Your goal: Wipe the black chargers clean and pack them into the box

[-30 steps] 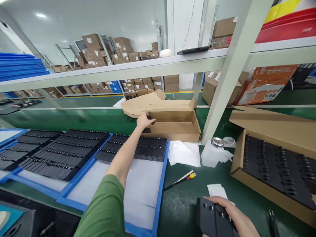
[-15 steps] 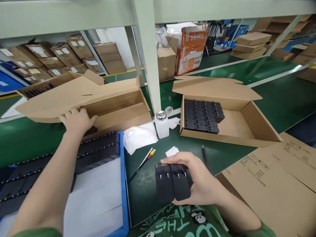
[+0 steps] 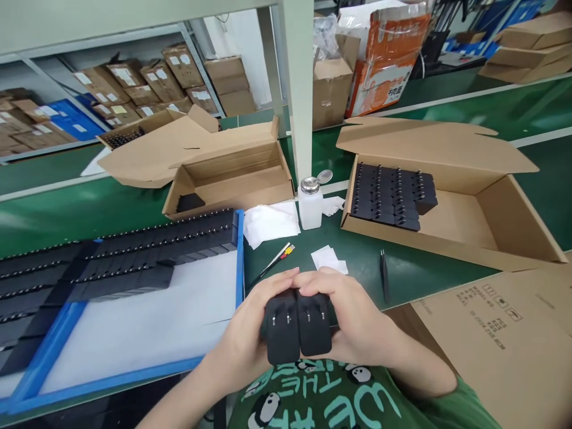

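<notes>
Two black power adapters (image 3: 283, 336), their metal prongs toward me, are side by side low in front of my chest. My left hand (image 3: 248, 328) wraps their left side, and my right hand (image 3: 360, 319) wraps the right adapter (image 3: 315, 333). Both hands' fingertips meet on top; whatever lies behind the front faces is hidden. To the left, a blue-edged tray (image 3: 240, 256) holds rows of similar adapters (image 3: 179, 244) over a white sheet. A lone black adapter (image 3: 190, 202) lies in the left corner of the open cardboard box (image 3: 241, 187) behind the tray.
Another open carton (image 3: 465, 220) at the right holds rows of adapters. Between the boxes stand a white pump bottle (image 3: 310, 208) and wipes (image 3: 272, 221). Black tweezers (image 3: 384, 277), pen-like tools (image 3: 273, 262) and white paper pieces (image 3: 328, 258) lie nearer. A shelf post (image 3: 297, 89) rises behind.
My left hand has come back from the left cardboard box and closed on the adapters beside my right hand. A black adapter now shows in that box's corner. The view has shifted left.
</notes>
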A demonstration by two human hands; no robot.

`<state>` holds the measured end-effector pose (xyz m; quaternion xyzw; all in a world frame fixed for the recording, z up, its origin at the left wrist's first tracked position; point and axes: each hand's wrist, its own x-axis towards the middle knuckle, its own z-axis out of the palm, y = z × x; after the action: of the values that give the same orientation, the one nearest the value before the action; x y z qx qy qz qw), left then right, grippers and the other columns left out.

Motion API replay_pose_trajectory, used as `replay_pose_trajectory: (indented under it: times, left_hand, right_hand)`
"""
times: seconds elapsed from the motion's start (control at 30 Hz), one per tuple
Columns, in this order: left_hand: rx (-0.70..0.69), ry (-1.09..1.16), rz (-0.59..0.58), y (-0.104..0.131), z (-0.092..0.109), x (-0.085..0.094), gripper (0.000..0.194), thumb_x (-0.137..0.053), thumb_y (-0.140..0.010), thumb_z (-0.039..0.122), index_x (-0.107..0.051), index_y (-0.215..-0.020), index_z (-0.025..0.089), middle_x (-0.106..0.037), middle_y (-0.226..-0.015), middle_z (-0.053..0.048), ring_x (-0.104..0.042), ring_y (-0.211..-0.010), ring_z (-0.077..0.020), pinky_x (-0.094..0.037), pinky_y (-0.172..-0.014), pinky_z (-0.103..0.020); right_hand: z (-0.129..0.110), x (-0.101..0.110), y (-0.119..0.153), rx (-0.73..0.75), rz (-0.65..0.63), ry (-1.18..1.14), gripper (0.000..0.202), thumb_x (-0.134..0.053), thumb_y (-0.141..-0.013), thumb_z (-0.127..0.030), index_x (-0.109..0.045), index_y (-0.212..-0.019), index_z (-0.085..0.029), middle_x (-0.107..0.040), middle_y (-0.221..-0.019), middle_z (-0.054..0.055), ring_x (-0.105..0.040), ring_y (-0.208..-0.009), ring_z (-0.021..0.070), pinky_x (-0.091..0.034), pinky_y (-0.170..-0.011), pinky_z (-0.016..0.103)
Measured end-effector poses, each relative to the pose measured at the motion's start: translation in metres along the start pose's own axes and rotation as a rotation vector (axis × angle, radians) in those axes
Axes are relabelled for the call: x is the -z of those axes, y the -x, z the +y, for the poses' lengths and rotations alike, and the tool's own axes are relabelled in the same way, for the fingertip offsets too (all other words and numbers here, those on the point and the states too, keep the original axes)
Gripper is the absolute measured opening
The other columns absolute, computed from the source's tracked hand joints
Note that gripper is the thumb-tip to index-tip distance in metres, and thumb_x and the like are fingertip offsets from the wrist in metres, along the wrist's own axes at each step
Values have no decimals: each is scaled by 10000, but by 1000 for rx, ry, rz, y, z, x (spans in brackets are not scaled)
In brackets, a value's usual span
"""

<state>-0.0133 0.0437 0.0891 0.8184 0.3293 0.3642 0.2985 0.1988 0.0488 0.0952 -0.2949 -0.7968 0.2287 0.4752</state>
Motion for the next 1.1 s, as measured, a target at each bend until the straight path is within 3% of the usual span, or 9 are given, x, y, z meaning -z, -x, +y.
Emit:
replay_pose_trajectory:
  times: [0.17,0.27,0.33,0.43,0.53,0.67,0.87,1.1]
  left_hand:
    - [-11,149,155,7,5,-13,599,-772,-813,461,-506,-1316,273,-650,-1284,-143,-657,-1174,-277,-582,-948,-410]
    - [-55,180,199,9,7,-20,474,-695,-894,383,-533,-1322,255,-684,-1202,-135,-680,-1092,-254,-589,-899,-391]
    - [-62,169,198,10,7,-21,420,-666,-913,302,-549,-1313,249,-697,-1174,-129,-684,-1077,-252,-583,-900,-396]
    - [-64,159,165,11,8,-19,451,-700,-884,283,-551,-1308,244,-703,-1166,-128,-686,-1084,-261,-579,-916,-404]
    - [-70,162,145,10,8,-18,441,-691,-895,282,-547,-1309,232,-697,-1181,-133,-676,-1100,-256,-578,-919,-397]
    - [-131,166,142,9,7,-18,404,-685,-909,280,-564,-1282,182,-694,-1175,-138,-677,-1073,-222,-572,-914,-338]
    - [-94,235,119,15,1,-20,438,-689,-902,249,-559,-1315,187,-689,-1209,-128,-655,-1106,-222,-549,-963,-345]
    - [-3,315,125,19,2,-17,376,-694,-898,282,-598,-1252,200,-705,-1149,-109,-673,-1042,-218,-570,-901,-323]
  right_hand:
    - [-5,-4,6,18,60,-27,781,-833,-683,-606,-451,-1240,-213,-592,-1110,108,-645,-1027,231,-573,-815,322]
    - [-6,-3,9,16,71,-141,825,-815,-651,-672,-480,-1248,-213,-568,-1013,68,-616,-888,203,-557,-711,304]
    - [-8,0,12,-37,61,-289,740,-755,-707,-707,-528,-1220,-224,-568,-963,50,-577,-777,176,-521,-607,285]
    - [-12,4,16,-163,43,-444,406,-621,-912,-554,-595,-1157,-232,-592,-984,65,-554,-732,162,-484,-529,270]
    - [-17,7,18,-256,51,-515,200,-543,-959,-332,-626,-1105,-223,-605,-1033,92,-587,-814,184,-507,-569,287]
    - [-17,7,16,-358,70,-683,155,-558,-944,-273,-675,-1012,-199,-607,-981,88,-572,-809,177,-503,-613,291]
    - [-14,3,9,-507,61,-947,125,-580,-941,-206,-702,-928,-180,-569,-960,41,-458,-532,47,-409,-450,203]
    - [-16,0,6,-534,65,-972,121,-572,-935,-160,-688,-903,-155,-558,-946,29,-484,-506,20,-417,-435,174]
